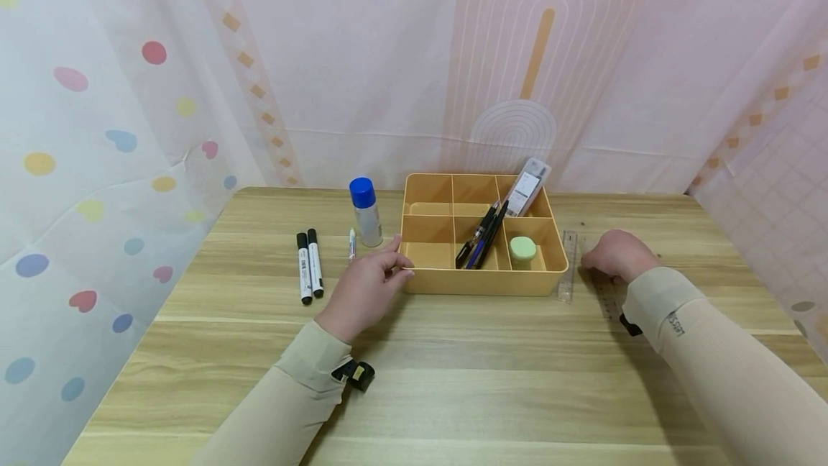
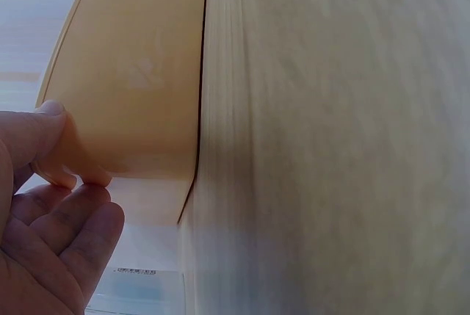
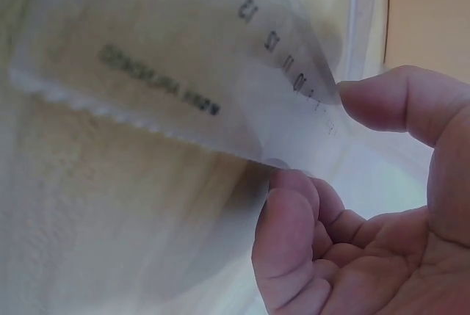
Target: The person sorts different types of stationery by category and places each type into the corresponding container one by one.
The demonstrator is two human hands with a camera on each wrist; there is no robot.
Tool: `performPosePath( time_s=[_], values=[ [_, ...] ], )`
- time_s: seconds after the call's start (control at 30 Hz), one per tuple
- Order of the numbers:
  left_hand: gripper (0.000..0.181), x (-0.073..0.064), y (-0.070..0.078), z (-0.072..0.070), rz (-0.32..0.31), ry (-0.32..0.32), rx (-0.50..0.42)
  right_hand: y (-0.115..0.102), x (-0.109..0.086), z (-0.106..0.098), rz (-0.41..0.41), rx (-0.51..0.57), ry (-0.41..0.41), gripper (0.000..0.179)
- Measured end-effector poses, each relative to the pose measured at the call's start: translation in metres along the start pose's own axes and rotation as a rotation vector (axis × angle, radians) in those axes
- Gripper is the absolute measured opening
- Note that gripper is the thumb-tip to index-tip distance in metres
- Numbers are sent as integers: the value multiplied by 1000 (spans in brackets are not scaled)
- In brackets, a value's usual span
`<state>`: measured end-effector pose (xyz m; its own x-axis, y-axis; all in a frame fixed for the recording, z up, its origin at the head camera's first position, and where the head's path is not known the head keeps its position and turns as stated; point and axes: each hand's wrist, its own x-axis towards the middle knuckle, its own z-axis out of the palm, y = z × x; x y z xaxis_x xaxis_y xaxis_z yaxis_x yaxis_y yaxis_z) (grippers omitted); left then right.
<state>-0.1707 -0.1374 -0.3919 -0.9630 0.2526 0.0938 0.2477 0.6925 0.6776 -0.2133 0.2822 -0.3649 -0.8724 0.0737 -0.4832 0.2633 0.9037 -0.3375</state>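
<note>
A yellow-orange desk organizer with several compartments stands at the back of the table. My left hand grips its front left corner; in the left wrist view, the thumb lies on the front wall and the fingers on the side. To the right of the organizer, my right hand pinches a transparent ruler with a wavy edge and printed numbers, between thumb and curled fingers. One end of this ruler looks tilted up towards the wrist camera. Another transparent ruler lies between the organizer and that hand.
Black pens lean in the front middle compartment. A pale green rounded block sits front right, and a labelled transparent case leans out at back right. Left stand a blue-capped bottle, a slim white stick and two markers.
</note>
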Motion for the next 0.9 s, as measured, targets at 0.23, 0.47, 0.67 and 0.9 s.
performPosePath(
  time_s=[0.23,0.47,0.67,0.9],
  values=[
    [8,1,-1,1,10,6,1,3,-1,-7,-25,-20,54,32],
    [8,0,0,0,7,6,-9,3,-5,-17,-59,-37,107,38],
    [7,0,-1,0,0,2,-6,1,-8,-28,-54,-3,172,46],
    [7,0,0,1,3,5,-1,-11,-14,-42,-38,105,273,40]
  ],
)
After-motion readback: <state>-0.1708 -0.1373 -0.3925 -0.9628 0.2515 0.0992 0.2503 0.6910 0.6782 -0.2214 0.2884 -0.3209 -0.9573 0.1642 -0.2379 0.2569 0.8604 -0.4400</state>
